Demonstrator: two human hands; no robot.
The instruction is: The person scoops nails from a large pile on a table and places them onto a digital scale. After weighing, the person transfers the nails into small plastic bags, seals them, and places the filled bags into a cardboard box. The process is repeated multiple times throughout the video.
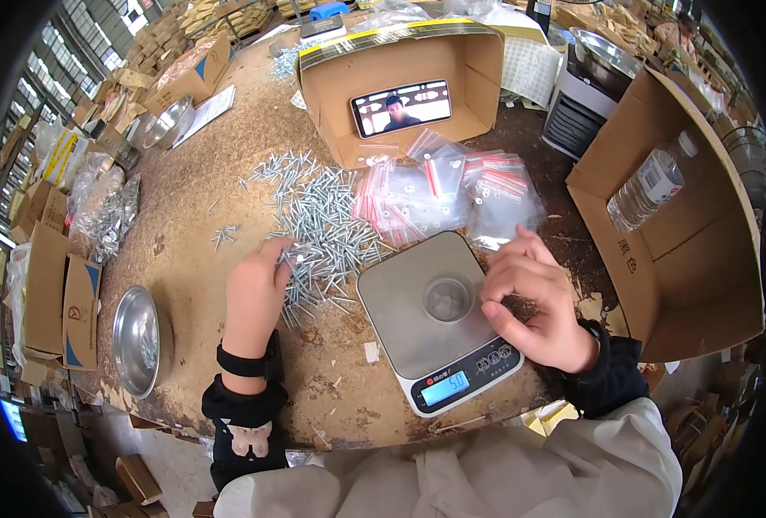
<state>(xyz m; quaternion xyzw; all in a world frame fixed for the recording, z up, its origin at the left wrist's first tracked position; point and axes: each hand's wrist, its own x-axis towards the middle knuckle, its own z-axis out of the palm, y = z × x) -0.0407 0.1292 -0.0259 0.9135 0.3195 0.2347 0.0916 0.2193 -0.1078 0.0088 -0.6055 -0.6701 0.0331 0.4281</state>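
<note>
A pile of silvery screws (327, 216) lies on the worn wooden table. At its left edge my left hand (258, 281) reaches in with curled fingers; the fingertips are partly hidden, and what they hold cannot be made out. A flat digital scale (400, 289) with a lit blue display stands in front of me. On its plate sits a small round clear cup (448, 300). My right hand (534, 298) hovers by the scale's right edge, near the cup, its fingers loosely bent and apart with nothing visible in them. Behind the scale lie clear zip bags (413, 194) with red strips.
A phone (402, 108) leans inside an open cardboard box (486, 82) at the back. Another carton (702, 259) holding a plastic bottle (648, 186) stands at right, near a grey air cooler (577, 108). At left are a metal bowl (137, 341) and a few stray screws (225, 236).
</note>
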